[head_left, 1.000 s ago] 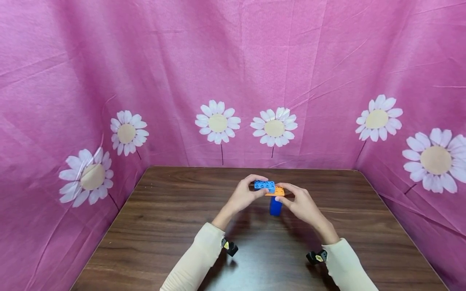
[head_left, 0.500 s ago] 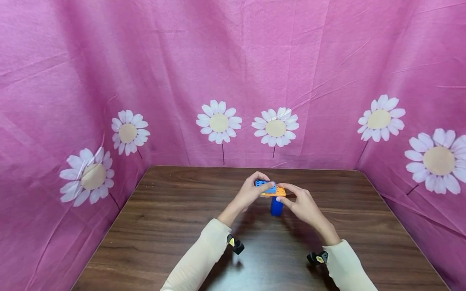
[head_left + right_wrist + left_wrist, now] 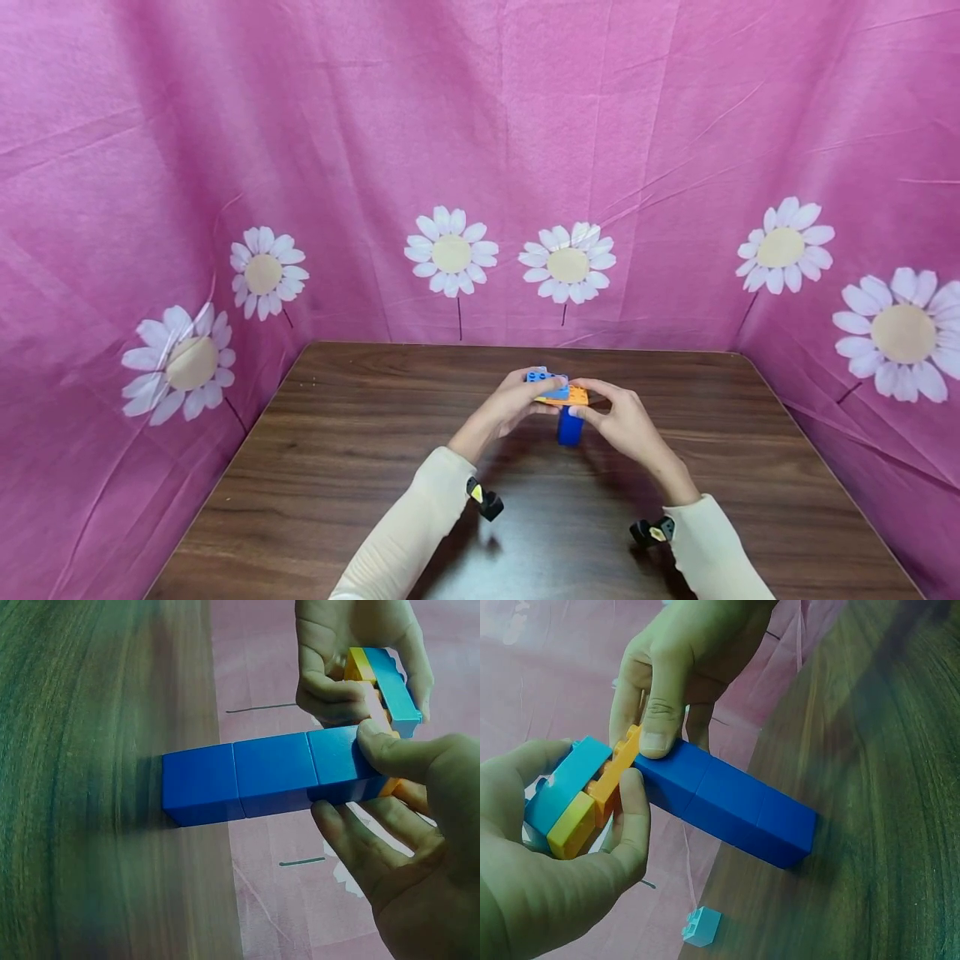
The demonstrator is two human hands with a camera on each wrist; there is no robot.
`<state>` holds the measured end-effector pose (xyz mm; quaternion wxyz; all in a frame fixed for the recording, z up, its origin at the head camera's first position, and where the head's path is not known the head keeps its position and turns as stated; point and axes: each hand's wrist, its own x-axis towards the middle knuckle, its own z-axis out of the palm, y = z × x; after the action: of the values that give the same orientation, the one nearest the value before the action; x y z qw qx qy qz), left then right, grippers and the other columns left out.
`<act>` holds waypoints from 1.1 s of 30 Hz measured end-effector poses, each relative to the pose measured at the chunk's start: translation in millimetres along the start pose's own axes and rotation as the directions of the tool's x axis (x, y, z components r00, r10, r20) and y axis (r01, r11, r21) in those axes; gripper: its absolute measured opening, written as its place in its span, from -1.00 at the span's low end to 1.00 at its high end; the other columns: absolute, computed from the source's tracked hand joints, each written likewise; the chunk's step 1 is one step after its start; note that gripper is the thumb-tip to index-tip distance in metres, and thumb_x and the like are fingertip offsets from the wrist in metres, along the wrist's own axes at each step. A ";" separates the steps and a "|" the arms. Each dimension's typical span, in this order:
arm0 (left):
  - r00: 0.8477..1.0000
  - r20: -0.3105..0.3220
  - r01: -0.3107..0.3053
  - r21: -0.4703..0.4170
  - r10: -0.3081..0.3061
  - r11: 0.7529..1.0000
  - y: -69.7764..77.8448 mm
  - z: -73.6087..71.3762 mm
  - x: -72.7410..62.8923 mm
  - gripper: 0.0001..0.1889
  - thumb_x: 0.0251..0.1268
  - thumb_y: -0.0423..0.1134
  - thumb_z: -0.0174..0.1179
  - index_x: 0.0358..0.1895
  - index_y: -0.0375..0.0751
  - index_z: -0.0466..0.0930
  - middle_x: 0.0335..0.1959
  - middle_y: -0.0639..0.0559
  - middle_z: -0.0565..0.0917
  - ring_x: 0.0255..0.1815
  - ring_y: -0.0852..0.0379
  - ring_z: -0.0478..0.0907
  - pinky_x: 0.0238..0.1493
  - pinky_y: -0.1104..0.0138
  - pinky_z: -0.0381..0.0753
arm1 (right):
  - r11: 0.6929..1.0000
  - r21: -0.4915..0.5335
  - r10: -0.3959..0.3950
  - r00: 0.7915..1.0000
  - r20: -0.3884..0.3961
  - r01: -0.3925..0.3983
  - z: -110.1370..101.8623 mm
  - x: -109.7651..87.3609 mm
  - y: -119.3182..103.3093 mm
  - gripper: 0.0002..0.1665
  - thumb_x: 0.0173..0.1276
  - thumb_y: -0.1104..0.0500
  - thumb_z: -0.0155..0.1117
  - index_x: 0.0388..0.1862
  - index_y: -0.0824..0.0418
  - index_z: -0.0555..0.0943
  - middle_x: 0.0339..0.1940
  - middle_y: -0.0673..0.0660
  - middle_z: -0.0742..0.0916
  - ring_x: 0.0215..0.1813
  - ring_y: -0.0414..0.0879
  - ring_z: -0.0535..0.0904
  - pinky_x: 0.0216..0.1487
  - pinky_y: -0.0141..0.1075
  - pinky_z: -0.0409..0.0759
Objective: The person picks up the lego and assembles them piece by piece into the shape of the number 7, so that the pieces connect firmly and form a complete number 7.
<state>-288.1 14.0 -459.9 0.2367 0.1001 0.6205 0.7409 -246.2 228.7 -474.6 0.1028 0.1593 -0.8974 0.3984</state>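
A column of dark blue bricks (image 3: 238, 780) stands upright on the wooden table, topped by an orange brick (image 3: 618, 774). On the orange brick sits a light blue brick (image 3: 568, 782), overhanging to the left, with a small yellow brick (image 3: 573, 825) under its overhang. My left hand (image 3: 504, 407) pinches this overhanging end, thumb on the light blue brick's top and fingers curled underneath. My right hand (image 3: 626, 423) grips the column's top and the orange brick between thumb and fingers. Fingers partly hide the joints between the bricks.
Away from the column, a small pale blue brick (image 3: 702, 926) lies on the table near its far edge. A pink curtain (image 3: 480, 150) with printed daisies surrounds the table (image 3: 337, 467) at the back and sides.
My left hand has shifted slightly right; its thumb has moved onto the light blue brick's top and its fingers have gone underneath. The right hand has kept its grip, nearly still.
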 end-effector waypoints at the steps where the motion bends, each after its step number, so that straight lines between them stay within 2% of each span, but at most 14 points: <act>1: 1.000 0.002 -0.004 0.001 0.004 1.000 -0.1 0.2 -0.1 -0.56 0.48 -0.17 0.37 0.22 -0.41 0.55 -0.01 -0.14 0.71 -0.12 0.10 0.71 0.31 -0.07 0.61 | 1.000 0.020 0.007 1.000 0.006 -0.007 -0.4 -0.1 -0.3 -0.47 0.41 0.23 0.52 0.34 0.25 0.67 0.25 0.32 0.77 0.12 0.15 0.78 -0.04 -0.14 0.80; 7: 1.000 0.007 -0.025 -0.006 0.025 1.000 -1.3 1.5 -1.6 -0.57 0.51 -0.19 0.34 0.23 -0.43 0.54 -0.05 -0.09 0.70 -0.15 0.12 0.70 0.30 -0.06 0.65 | 0.993 0.102 0.051 0.998 0.048 -0.056 -1.5 0.0 0.2 -0.47 0.48 0.20 0.46 0.37 0.30 0.63 0.23 0.38 0.76 0.00 0.12 0.82 -0.15 -0.38 0.76; 11: 1.000 0.003 -0.025 -0.013 0.025 1.000 -1.2 2.2 -2.9 -0.57 0.50 -0.18 0.34 0.22 -0.43 0.53 -0.07 -0.07 0.69 -0.17 0.12 0.70 0.25 0.00 0.71 | 0.993 0.105 0.055 0.997 0.048 -0.060 -1.6 -0.4 -0.7 -0.50 0.50 0.19 0.44 0.36 0.29 0.64 0.23 0.38 0.76 -0.04 0.08 0.81 -0.18 -0.41 0.74; 15: 0.999 -0.001 -0.042 -0.019 0.042 0.999 -1.9 3.1 -2.8 -0.53 0.50 -0.18 0.34 0.24 -0.47 0.50 -0.11 -0.05 0.69 -0.22 0.14 0.68 0.03 0.22 0.82 | 0.991 0.112 0.068 0.997 0.038 -0.071 -1.8 -0.6 -2.4 -0.50 0.50 0.20 0.44 0.36 0.28 0.64 0.24 0.38 0.76 -0.06 0.05 0.81 -0.16 -0.35 0.78; 19: 0.998 -0.004 -0.060 -0.024 0.060 0.998 -3.7 3.7 -2.9 -0.52 0.53 -0.18 0.31 0.25 -0.52 0.49 -0.16 -0.03 0.69 -0.29 0.17 0.66 -0.21 0.45 0.73 | 0.990 0.111 0.079 0.996 0.035 -0.082 -1.4 -1.1 -3.0 -0.50 0.49 0.22 0.44 0.36 0.27 0.64 0.25 0.38 0.75 -0.11 0.07 0.79 -0.19 -0.38 0.76; 27: 0.998 0.002 -0.061 -0.047 0.061 0.997 -4.4 3.4 -2.0 -0.57 0.57 -0.20 0.27 0.22 -0.54 0.53 -0.19 -0.03 0.71 -0.32 0.19 0.68 -0.22 0.46 0.71 | 0.991 0.116 0.066 0.998 0.022 -0.068 -1.7 -1.6 -4.1 -0.51 0.49 0.18 0.44 0.35 0.27 0.65 0.23 0.39 0.76 -0.09 0.03 0.80 -0.17 -0.39 0.77; 33: 0.998 -0.015 -0.063 -0.068 0.063 0.996 -5.1 3.4 -1.4 -0.64 0.53 -0.21 0.29 0.11 -0.49 0.60 -0.24 -0.04 0.72 -0.35 0.17 0.68 -0.26 0.47 0.70 | 0.989 0.123 0.079 0.997 0.028 -0.081 -1.9 -1.4 -4.8 -0.51 0.50 0.17 0.44 0.35 0.25 0.65 0.23 0.38 0.76 -0.12 0.03 0.79 -0.20 -0.43 0.73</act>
<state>-284.2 16.9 -463.9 0.2126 0.1068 0.5929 0.7694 -243.0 227.4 -470.5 0.0664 0.1338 -0.8777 0.4553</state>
